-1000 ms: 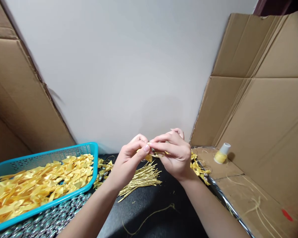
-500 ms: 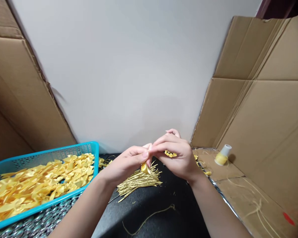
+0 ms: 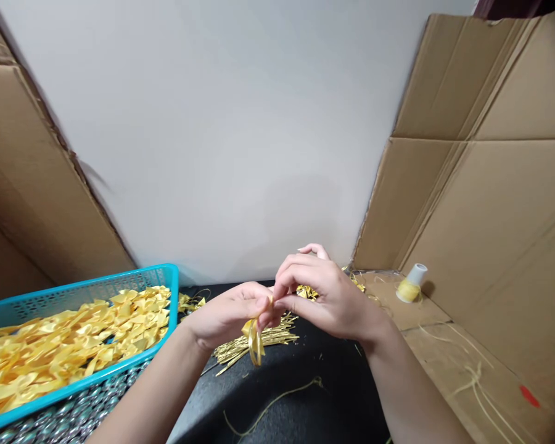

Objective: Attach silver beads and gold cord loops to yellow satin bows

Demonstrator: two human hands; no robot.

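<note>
A shiny yellow ribbon bow (image 3: 255, 345) hangs from the fingers of my left hand (image 3: 235, 310), its loops pointing down. Thumb and fingers of that hand are closed on its upper part. My right hand (image 3: 321, 295) meets the left one there, thumb and forefinger pinched together at the top of the bow; the exact spot they grip is mostly hidden. Below and behind the hands, a bundle of thin gold twist ties (image 3: 259, 342) lies on the black tabletop (image 3: 337, 394).
To the left, a turquoise basket (image 3: 173, 308) full of yellow ribbon bows rests on glossy beads (image 3: 78, 401). A spool of yellow thread (image 3: 409, 285) stands on cardboard (image 3: 432, 351) at right. Loose thread (image 3: 277, 398) lies in front. Cardboard panels and a pale wall enclose the area.
Both hands have shifted slightly left in view. The ribbon bow now hangs lower and shows more of its loops, and my right thumb has come forward against the fingers.
</note>
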